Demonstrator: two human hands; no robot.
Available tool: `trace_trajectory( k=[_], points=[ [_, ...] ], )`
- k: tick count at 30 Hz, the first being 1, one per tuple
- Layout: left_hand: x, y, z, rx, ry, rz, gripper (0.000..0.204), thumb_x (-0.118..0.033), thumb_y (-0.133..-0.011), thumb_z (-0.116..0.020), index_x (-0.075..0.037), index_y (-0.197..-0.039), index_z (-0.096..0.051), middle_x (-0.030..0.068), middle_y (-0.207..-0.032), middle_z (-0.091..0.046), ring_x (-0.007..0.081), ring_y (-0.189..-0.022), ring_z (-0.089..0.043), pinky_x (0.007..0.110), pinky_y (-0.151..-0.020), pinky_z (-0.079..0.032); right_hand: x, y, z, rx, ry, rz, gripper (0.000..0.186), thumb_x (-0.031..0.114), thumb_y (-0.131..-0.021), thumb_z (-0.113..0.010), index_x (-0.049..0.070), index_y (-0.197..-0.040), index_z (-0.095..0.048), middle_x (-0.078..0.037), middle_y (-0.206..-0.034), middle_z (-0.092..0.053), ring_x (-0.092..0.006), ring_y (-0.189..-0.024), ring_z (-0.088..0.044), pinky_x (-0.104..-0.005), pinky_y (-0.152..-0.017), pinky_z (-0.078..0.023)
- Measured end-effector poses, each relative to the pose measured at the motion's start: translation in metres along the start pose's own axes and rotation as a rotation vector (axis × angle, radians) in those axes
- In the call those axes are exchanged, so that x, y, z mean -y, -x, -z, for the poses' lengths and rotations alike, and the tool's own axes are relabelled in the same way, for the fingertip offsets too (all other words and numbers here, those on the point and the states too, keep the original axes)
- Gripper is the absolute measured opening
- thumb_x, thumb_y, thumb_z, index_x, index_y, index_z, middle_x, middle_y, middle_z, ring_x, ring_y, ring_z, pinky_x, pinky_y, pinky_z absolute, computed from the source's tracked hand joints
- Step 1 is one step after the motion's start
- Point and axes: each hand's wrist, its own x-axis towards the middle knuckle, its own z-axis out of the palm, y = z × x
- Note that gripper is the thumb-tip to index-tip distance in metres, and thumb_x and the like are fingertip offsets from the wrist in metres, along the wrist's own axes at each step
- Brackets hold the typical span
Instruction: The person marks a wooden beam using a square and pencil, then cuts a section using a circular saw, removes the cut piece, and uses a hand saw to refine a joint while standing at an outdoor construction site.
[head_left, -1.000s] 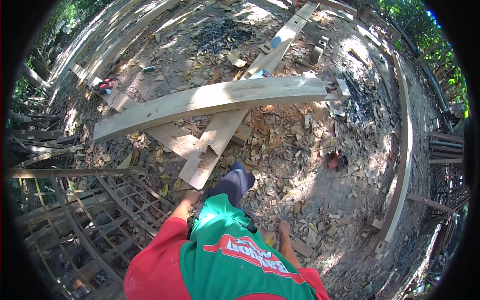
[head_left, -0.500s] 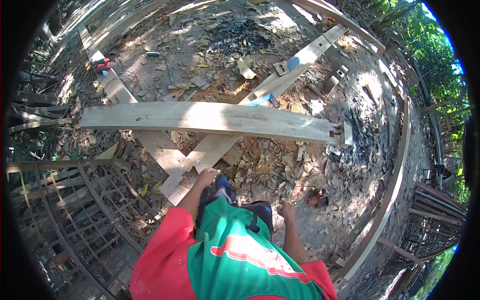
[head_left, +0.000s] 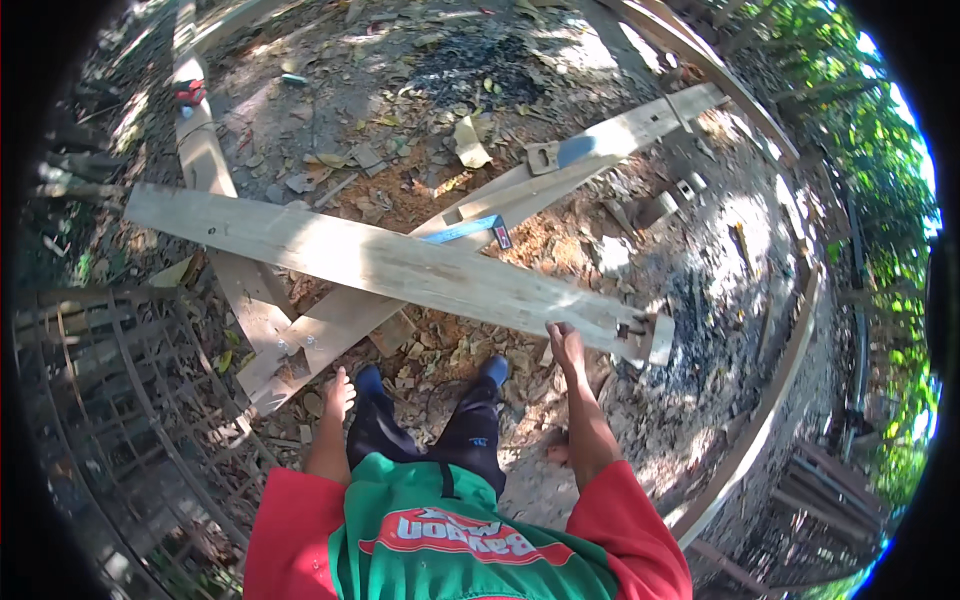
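Note:
A long wooden board (head_left: pixel 370 255) lies across two other timbers, with a cut-out mortise (head_left: pixel 632 328) near its right end. My right hand (head_left: pixel 567 345) is at the board's near edge, fingers curled; whether it touches the wood I cannot tell. My left hand (head_left: pixel 340 393) hangs loosely curled, nothing in it, close to the near end of the crossing timbers (head_left: pixel 330 330). A blue L-shaped tool (head_left: pixel 465 230), like a square, rests just beyond the board. Farther along the right timber lies a handsaw (head_left: pixel 545 157) with a wooden handle.
A red tool (head_left: pixel 190 92) sits on the left timber (head_left: pixel 210 165). Slatted wooden lattice (head_left: pixel 120 400) stands at the left. A long curved-looking beam (head_left: pixel 770 400) runs down the right side. Leaves, sawdust and wood scraps (head_left: pixel 395 330) cover the ground around my feet.
My view has turned, so the board and timbers appear tilted clockwise. My right hand has moved forward to the board's edge; my left hand has come away from the timbers' joint.

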Motion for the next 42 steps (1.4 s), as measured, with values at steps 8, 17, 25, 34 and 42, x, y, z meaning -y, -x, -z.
trace_trajectory(
  k=[8,17,25,34,42],
  points=[
    [0.074,0.003,-0.235,-0.108,0.199,-0.024,0.085,-0.082,-0.079,-0.043,-0.006,-0.114,-0.062,0.0116,-0.097,-0.068,0.0219,-0.079,-0.063,0.039,-0.064,-0.05,-0.103,-0.258,0.034,0.143,0.342,0.455,0.044,0.042,-0.093,-0.052,0.003,-0.101,-0.07,-0.021,-0.086,-0.068,-0.0364,-0.087,-0.066,-0.0466,-0.079,-0.048],
    [0.078,-0.038,-0.438,0.191,0.998,-0.162,0.065,-0.057,-0.093,-0.041,-0.01,-0.136,-0.047,0.0149,-0.133,-0.054,0.0343,-0.119,-0.055,0.055,-0.103,-0.04,-0.13,-0.303,0.0,1.005,0.423,0.14,0.062,0.056,-0.094,-0.046,0.002,-0.116,-0.067,-0.012,-0.106,-0.07,-0.0231,-0.091,-0.066,-0.0342,-0.087,-0.048],
    [0.072,-0.035,-0.468,0.551,1.381,-0.038,0.059,-0.05,-0.096,-0.035,-0.009,-0.137,-0.046,0.0151,-0.138,-0.05,0.036,-0.123,-0.051,0.058,-0.105,-0.038,-0.153,-0.311,-0.001,0.969,0.088,-0.509,0.061,0.057,-0.091,-0.055,0.005,-0.12,-0.066,-0.009,-0.109,-0.068,-0.0195,-0.092,-0.063,-0.0309,-0.088,-0.047],
    [0.124,-0.006,-0.416,0.34,1.272,-0.042,0.066,-0.059,-0.093,-0.036,-0.01,-0.137,-0.046,0.0142,-0.136,-0.051,0.0341,-0.12,-0.052,0.055,-0.1,-0.042,-0.209,-0.175,-0.014,0.988,0.454,-0.178,0.079,0.062,-0.094,-0.033,-0.004,-0.135,-0.048,-0.021,-0.132,-0.056,-0.0286,-0.127,-0.048,-0.0342,-0.107,-0.032],
    [0.193,-0.01,-0.339,0.333,1.233,-0.003,0.066,-0.059,-0.094,-0.036,-0.01,-0.137,-0.046,0.0128,-0.132,-0.054,0.0318,-0.117,-0.055,0.052,-0.098,-0.045,-0.273,-0.047,-0.066,0.986,0.616,0.395,0.052,0.026,-0.097,-0.037,0.007,-0.145,-0.037,-0.017,-0.137,-0.051,-0.0318,-0.121,-0.053,-0.0406,-0.103,-0.038]
  ],
)
